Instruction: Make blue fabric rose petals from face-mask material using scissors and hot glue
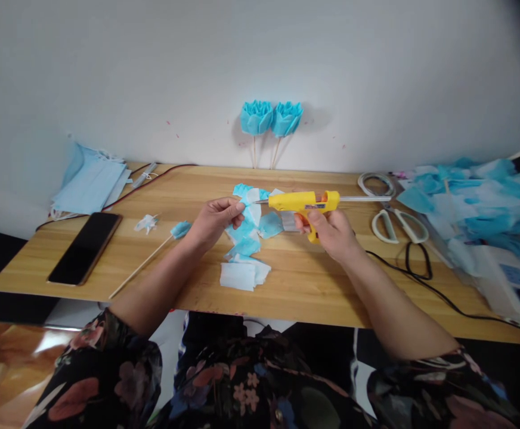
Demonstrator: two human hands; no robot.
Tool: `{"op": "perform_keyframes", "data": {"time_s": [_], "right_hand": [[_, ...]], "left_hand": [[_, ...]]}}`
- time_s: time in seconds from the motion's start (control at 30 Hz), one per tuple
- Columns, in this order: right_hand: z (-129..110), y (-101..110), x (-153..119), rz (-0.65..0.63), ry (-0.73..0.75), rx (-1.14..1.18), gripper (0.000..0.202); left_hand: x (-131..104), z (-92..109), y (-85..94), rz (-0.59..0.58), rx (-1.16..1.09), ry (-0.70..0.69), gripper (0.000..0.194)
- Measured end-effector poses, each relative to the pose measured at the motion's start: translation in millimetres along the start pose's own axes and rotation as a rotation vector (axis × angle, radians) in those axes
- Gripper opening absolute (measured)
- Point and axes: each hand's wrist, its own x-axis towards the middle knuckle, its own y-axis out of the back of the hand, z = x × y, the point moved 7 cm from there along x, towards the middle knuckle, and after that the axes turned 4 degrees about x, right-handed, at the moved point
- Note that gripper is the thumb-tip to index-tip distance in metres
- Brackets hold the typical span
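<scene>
My right hand (329, 229) is wrapped round the handle of a yellow glue gun (293, 201), whose nozzle points left and whose clear glue stick sticks out behind. In my left hand (222, 219), a pale blue fabric piece (253, 211) is pinched between thumb and finger, right at the nozzle tip. Under and around it, more blue and white pieces (244, 245) lie on the wooden table (300, 280). A stick with a small blue bud (180, 229) rests beside my left forearm.
Two blue flowers (257, 117) on sticks lean against the wall. Masks (90, 179) and a black phone (85, 247) lie left. Scissors (398, 226), a black cable (443, 295), a blue fabric pile (474, 199) and a white device (508, 283) are at right.
</scene>
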Motion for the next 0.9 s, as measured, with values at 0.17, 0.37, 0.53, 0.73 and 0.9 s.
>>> {"op": "perform_keyframes", "data": {"time_s": [0.17, 0.37, 0.53, 0.73, 0.9], "right_hand": [[0.9, 0.8, 0.3, 0.01, -0.006, -0.021, 0.05], [2.5, 2.1, 0.5, 0.016, -0.013, -0.032, 0.052], [3.0, 2.1, 0.5, 0.011, -0.006, -0.029, 0.051], [2.1, 2.8, 1.0, 0.015, 0.009, -0.037, 0.05], [2.8, 4.5, 0.8, 0.031, -0.007, -0.067, 0.053]], "left_hand": [[-0.6, -0.2, -0.2, -0.007, 0.001, -0.007, 0.042], [-1.4, 1.6, -1.3, -0.015, 0.006, -0.018, 0.043], [-1.8, 3.1, -1.6, -0.013, 0.009, -0.019, 0.043], [-2.0, 3.8, -2.7, -0.012, -0.003, -0.015, 0.043], [-2.0, 4.4, -2.3, -0.013, -0.004, -0.018, 0.042]]}}
